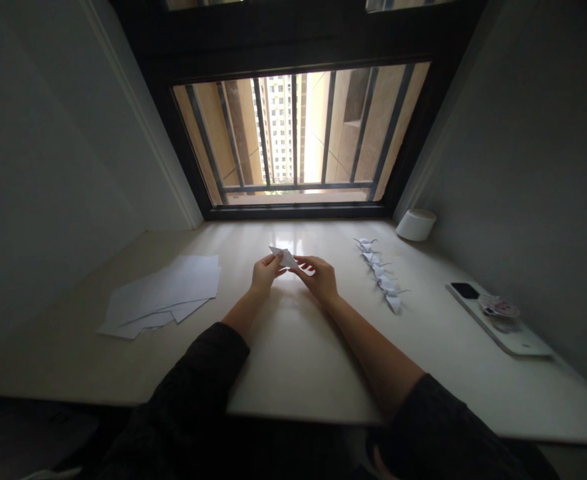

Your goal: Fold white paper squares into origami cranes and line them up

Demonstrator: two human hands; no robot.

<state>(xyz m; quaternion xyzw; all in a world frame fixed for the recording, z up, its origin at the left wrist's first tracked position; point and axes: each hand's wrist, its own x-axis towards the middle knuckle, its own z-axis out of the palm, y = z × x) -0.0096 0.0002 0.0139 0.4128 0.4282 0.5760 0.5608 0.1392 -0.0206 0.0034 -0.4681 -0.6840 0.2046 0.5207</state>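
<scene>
Both your hands meet above the middle of the pale table [293, 347], just in front of the barred window [298, 133]. Your left hand [266, 272] pinches the near-left edge of a small folded white paper piece [284, 257], fingers curled closed on it. Your right hand [318, 277] grips the same piece from the right, thumb and fingertips closed on its edge. The paper is held slightly off the tabletop, pointed end tilted up and left; the exact fold shape is too small to make out.

To your left, a loose stack of white paper sheets [161, 293] lies flat on the table, well apart from the hands. To your right, a row of finished folded paper figures [379, 272] runs away from you toward the window. Beyond them a roll of white tape [416, 225] sits near the wall. Far right, a phone [498, 320] lies flat with a small round object resting on it.
</scene>
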